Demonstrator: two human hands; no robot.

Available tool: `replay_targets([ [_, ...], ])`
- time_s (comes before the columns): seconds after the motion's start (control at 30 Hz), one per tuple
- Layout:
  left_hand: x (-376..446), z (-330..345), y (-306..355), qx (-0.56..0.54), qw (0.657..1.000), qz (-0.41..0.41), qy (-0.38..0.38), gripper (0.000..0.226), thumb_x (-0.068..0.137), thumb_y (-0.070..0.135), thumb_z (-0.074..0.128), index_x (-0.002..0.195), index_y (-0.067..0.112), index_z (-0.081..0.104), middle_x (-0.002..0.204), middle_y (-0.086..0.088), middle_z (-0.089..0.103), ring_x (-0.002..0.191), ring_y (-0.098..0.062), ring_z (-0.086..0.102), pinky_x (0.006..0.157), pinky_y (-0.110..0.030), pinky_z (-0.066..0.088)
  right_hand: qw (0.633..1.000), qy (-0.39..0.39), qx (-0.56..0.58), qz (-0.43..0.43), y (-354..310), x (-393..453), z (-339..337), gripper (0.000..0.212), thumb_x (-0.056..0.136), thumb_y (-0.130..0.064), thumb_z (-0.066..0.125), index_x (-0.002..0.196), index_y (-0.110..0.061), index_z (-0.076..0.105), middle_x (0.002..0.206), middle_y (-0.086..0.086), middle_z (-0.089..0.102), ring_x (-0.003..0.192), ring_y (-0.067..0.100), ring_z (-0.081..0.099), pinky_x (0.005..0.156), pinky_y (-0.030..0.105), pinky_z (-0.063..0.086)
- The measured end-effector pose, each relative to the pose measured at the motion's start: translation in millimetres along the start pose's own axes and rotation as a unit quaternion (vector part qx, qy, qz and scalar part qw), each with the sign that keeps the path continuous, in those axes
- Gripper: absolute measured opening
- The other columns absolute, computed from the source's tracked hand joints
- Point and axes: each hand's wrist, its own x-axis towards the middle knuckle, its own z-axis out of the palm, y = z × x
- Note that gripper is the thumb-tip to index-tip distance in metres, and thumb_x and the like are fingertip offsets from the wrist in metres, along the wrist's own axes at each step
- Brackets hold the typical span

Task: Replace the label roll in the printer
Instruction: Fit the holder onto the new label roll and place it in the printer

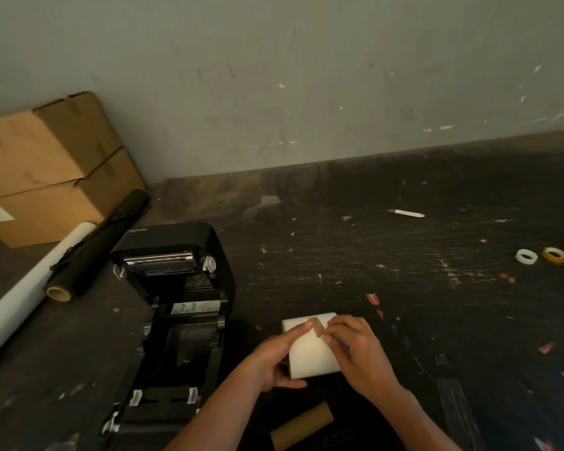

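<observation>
A white label roll sits between both hands, low in the middle of the view. A strip of brown tape crosses its top. My left hand grips the roll's left end, with the forefinger lying along the top. The fingertips of my right hand pinch at the tape. Left of the hands stands the black label printer with its lid swung up and its roll bay showing no roll. An empty brown cardboard core lies on the table near the bottom edge.
Two stacked cardboard boxes stand at the back left against the wall. A black film roll and a white roll lie beside them. Two small tape rings sit at the far right. Paper scraps dot the dark table.
</observation>
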Motion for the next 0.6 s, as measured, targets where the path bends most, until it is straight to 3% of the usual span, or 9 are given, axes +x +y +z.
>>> replay_targets([
  [0.37,-2,-1,-4,0.026,1.000,0.009,-0.015,0.074,0.058,0.055,0.081,0.118,0.022,0.054,0.114,-0.014,0.059,0.104,-0.031,0.059,0.083,-0.050,0.057,0.994,-0.010,0.039,0.100,-12,7,-2,0.011,0.093,-0.023,0.052,0.104,-0.023,0.056,0.111,-0.009,0.053,0.104,0.004,0.050,0.089,0.022,0.045],
  [0.6,-1,-1,-7,0.017,1.000,0.015,-0.010,0.077,0.063,0.052,0.081,0.127,0.021,0.050,0.115,-0.013,0.059,0.104,-0.031,0.061,0.080,-0.051,0.058,0.977,0.008,0.108,0.181,-13,18,-7,0.008,0.094,-0.018,0.051,0.098,-0.021,0.057,0.103,-0.004,0.057,0.094,0.005,0.054,0.080,0.017,0.041],
])
